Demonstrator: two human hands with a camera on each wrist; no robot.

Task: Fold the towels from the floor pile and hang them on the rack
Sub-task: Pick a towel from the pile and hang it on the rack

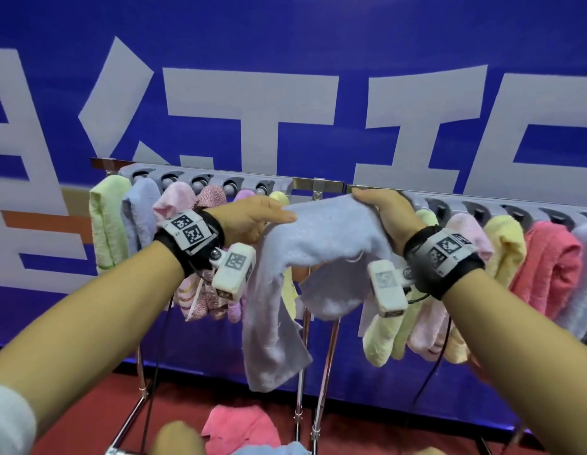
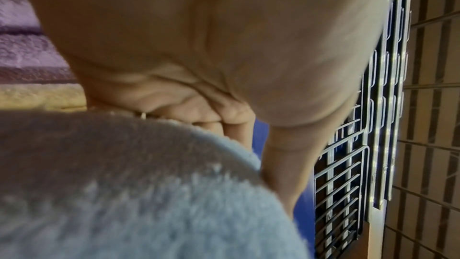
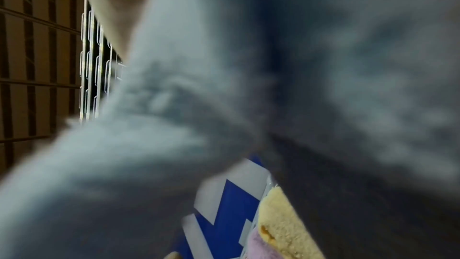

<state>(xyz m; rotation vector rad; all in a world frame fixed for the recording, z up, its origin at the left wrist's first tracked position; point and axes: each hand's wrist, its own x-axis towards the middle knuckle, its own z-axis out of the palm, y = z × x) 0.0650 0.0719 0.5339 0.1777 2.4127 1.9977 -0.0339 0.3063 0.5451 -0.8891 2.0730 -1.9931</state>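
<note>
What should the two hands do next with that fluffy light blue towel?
Probably lower the fluffy light blue towel onto the metal rack rail in the gap between the hung towels. Both the left hand and right hand hold it up at the rail, one end dangling, not yet draped.

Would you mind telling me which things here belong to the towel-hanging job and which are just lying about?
Part of the job:
- lavender towel, held by the left hand and right hand
- rack
- hung towels
- pink towel on the floor

Just there:
- blue banner behind the rack
- red floor
</note>
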